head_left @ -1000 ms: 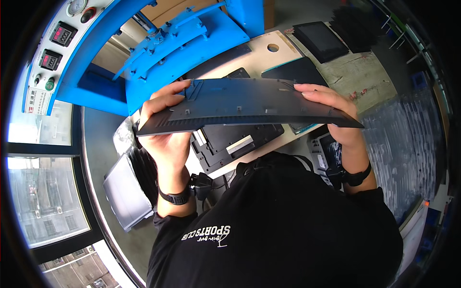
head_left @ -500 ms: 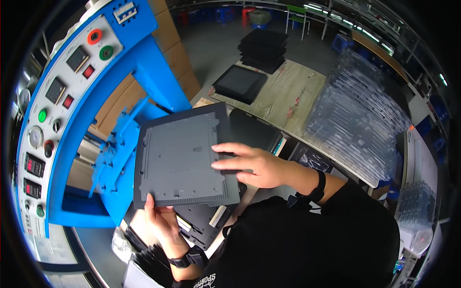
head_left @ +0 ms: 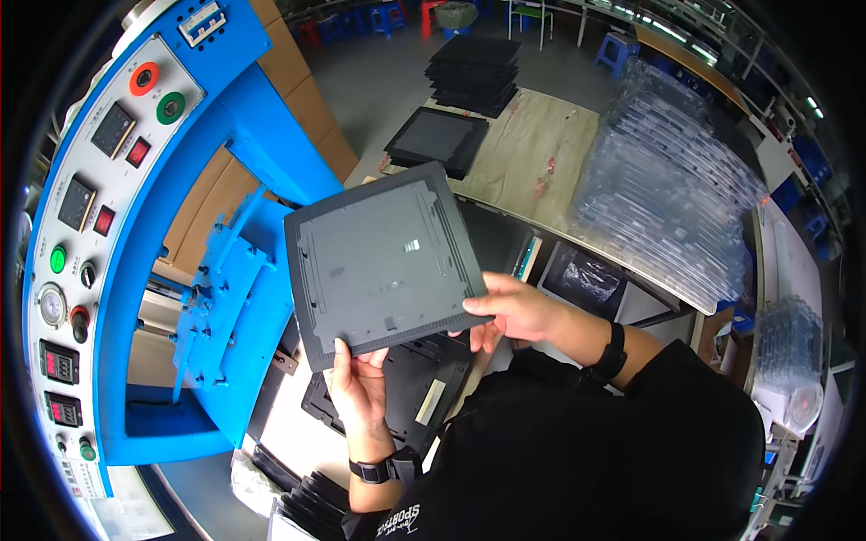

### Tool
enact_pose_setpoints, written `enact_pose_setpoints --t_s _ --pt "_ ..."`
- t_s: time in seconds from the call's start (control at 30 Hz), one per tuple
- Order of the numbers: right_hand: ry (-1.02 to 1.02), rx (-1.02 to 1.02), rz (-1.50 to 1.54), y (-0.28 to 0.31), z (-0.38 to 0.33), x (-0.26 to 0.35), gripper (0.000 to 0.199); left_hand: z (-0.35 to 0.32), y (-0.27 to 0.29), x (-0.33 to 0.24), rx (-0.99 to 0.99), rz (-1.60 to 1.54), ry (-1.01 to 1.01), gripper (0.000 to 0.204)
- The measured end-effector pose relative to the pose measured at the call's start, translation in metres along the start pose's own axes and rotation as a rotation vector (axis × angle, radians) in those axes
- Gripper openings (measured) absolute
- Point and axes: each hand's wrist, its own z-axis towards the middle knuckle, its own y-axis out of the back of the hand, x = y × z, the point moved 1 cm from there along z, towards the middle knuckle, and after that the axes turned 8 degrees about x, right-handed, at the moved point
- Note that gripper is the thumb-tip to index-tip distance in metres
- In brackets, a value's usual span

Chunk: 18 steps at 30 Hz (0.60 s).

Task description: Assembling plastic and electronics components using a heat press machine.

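Observation:
A flat dark grey panel [head_left: 374,257] is held up at a tilt in front of my body; its slots, small holes and ribbed edge look like those of a laptop bottom cover. My left hand [head_left: 359,388] grips its near edge, thumb on top and fingers underneath. At the near right corner my right hand [head_left: 510,309] pinches the panel the same way. Below it lies a black recessed fixture [head_left: 428,374] with a pale strip, partly hidden by the panel.
A blue press [head_left: 216,334] with a control panel [head_left: 86,234] stands at left. Ahead, a wooden table [head_left: 532,149] bears black panel stacks [head_left: 471,77] and a tall pile of clear plastic trays [head_left: 663,189]. Black sheets [head_left: 316,509] stand at the lower left.
My right hand has moved from the panel's upper face down to its near right corner and now grips it. The panel has turned slightly and shifted right; the view has shifted too.

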Motion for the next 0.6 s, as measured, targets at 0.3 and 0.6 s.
enact_pose_setpoints --t_s 0.3,0.6 --pt "0.457 0.216 0.128 0.068 0.026 0.072 0.052 0.041 -0.060 0.035 -0.053 0.026 -0.023 0.033" --pt "0.419 -0.493 -0.197 0.127 0.086 0.074 0.023 0.083 -0.099 0.091 0.193 0.688 0.388 0.037"
